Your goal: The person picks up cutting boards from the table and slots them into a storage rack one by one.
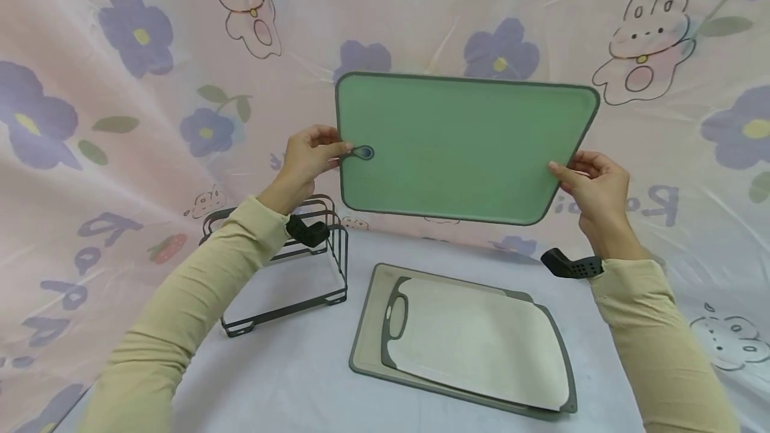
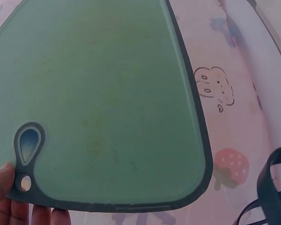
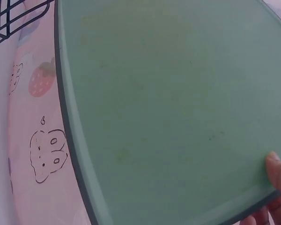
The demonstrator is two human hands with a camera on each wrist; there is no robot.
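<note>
A green cutting board (image 1: 457,149) with a dark grey rim is held up above the table, its broad face toward the head camera. My left hand (image 1: 309,159) pinches its left edge beside the teardrop-shaped hole, thumb in front and fingers behind. On the slanted right edge, my right hand (image 1: 595,186) grips the board with the thumb on the front face. In the left wrist view the left thumb (image 2: 1,183) lies by a small round hole. The right wrist view shows the right thumb (image 3: 278,173) on the green face (image 3: 164,103) and fingertips under the rim.
A black wire rack (image 1: 289,313) stands at the left, partly behind the left forearm. Below the green board, a white cutting board (image 1: 475,339) with grey ends lies on a larger beige board (image 1: 367,333). A patterned curtain (image 1: 415,12) hangs behind.
</note>
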